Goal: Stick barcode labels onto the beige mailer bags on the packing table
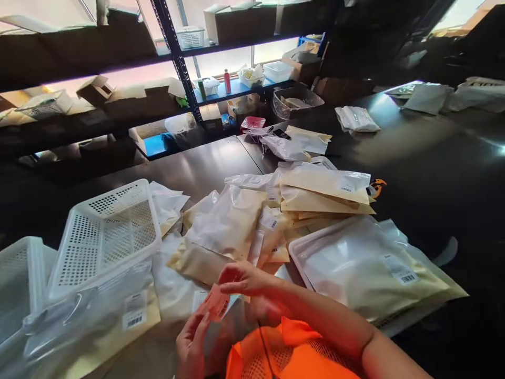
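Both of my hands hold a small pink barcode label [216, 302] low in the middle of the view. My left hand [192, 343] grips its lower left edge from below. My right hand [243, 279] pinches its upper right corner, fingers curled. Just beyond them lies a pile of cream clothing packets in clear bags [229, 226], each with a white barcode sticker. An orange mesh vest [290, 355] fills the bottom edge under my right forearm.
A white perforated basket [104, 231] leans tilted at the left over a bagged packet [94, 323]. A large flat bag [366, 268] lies at the right, more packets [325, 187] behind it. Dark table [434, 173] stretches right. Shelving with boxes [173, 58] stands at the back.
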`<state>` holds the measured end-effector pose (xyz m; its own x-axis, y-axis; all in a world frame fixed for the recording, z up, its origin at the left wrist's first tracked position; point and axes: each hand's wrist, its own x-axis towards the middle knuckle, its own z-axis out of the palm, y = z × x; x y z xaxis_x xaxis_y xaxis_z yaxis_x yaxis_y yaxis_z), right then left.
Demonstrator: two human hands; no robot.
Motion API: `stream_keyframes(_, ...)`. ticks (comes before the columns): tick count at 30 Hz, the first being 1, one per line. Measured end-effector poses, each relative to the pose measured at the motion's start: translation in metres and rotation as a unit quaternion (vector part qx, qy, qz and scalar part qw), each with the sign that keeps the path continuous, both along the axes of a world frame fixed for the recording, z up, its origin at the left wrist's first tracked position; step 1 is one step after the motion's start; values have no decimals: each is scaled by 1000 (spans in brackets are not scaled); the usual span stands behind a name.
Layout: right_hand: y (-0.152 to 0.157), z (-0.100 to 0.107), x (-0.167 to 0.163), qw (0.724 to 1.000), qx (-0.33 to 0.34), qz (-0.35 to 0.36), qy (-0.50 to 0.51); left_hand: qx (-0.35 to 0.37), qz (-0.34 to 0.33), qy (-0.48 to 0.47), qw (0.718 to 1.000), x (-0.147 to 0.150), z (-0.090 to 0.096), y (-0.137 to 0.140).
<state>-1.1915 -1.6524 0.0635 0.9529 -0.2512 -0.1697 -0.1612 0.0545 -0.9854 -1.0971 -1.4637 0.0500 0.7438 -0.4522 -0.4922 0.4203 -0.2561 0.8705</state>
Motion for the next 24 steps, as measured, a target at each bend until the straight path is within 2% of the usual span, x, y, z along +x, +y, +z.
stream_keyframes(4,-13,2,-14,996,-49,-71,22,-48,-89,63,993,-2,4,-27)
stream_keyframes(7,-31,4,-23,981,-138,-127,44,-60,-115,72,989,-4,2,-55)
stream_keyframes(9,-42,7,-27,958,-235,-156,46,-81,-122,79,986,-9,-4,-77)
stream_keyframes(11,-52,9,-28,924,-334,-180,40,-99,-115,54,987,-18,-12,-101)
stream_keyframes(12,-58,10,-28,908,-371,-193,33,-96,-104,27,990,-22,-18,-111)
stream_keyframes(14,-73,13,-30,883,-404,-237,18,-73,-70,-34,994,-29,-29,-128)
stream_keyframes(16,-93,17,-36,863,-394,-315,10,-4,-35,-85,996,-27,-41,-134)
stream_keyframes(17,-104,19,-42,853,-375,-363,12,46,-42,-108,992,-22,-48,-134)
stream_keyframes(19,-129,24,-56,837,-314,-448,20,160,-121,-124,972,-9,-63,-128)
stream_keyframes(21,-150,27,-71,826,-237,-512,15,242,-240,-71,938,3,-77,-122)
stream_keyframes(22,-158,28,-77,820,-201,-536,5,254,-275,-22,927,6,-83,-121)
stream_keyframes(24,-169,27,-83,810,-140,-569,-21,211,-267,72,938,6,-92,-125)
